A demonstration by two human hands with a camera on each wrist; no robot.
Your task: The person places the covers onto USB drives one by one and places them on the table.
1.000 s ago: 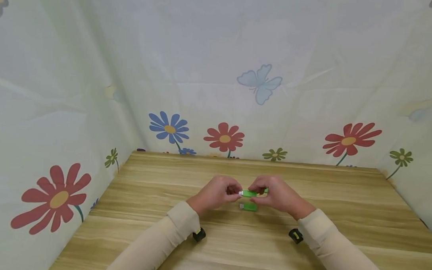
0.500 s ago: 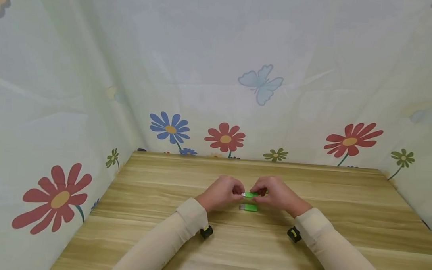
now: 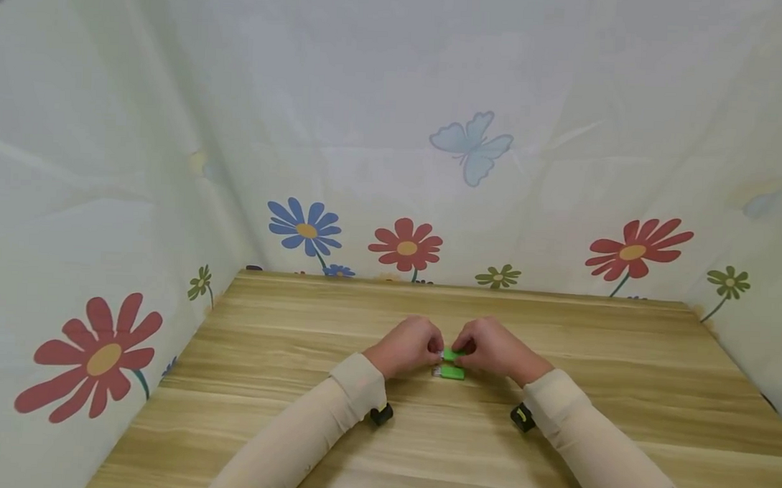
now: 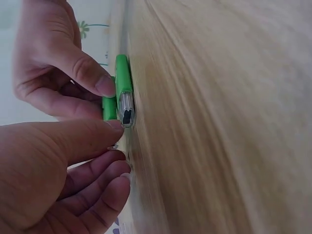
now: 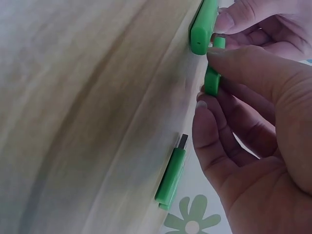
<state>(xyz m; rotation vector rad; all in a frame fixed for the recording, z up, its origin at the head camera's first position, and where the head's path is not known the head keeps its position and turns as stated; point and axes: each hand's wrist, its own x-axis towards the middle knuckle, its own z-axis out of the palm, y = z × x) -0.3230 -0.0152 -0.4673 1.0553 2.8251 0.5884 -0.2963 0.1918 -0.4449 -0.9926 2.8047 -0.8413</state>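
My left hand (image 3: 411, 345) and right hand (image 3: 494, 348) meet over the table at a small green USB stick (image 3: 450, 354). The right thumb and fingers pinch its green body (image 5: 213, 78); the left thumb and fingertips pinch its clear end, mostly covered by them. Just nearer to me a second green USB stick (image 3: 451, 373) lies flat, its clear cap (image 4: 126, 109) pointing left. In the right wrist view another green USB stick (image 5: 170, 175) with a bare metal plug lies on the table; the right hand hides it from the head view.
The wood-grain table (image 3: 448, 447) ends at a flowered curtain (image 3: 342, 163) behind and at both sides. Small black wrist cameras hang under the left cuff (image 3: 381, 414) and the right cuff (image 3: 523, 417).
The left hand has moved right, closer to the right hand, and the right hand slightly left. The held USB stick now sits closer to the lying one, and less of it shows.
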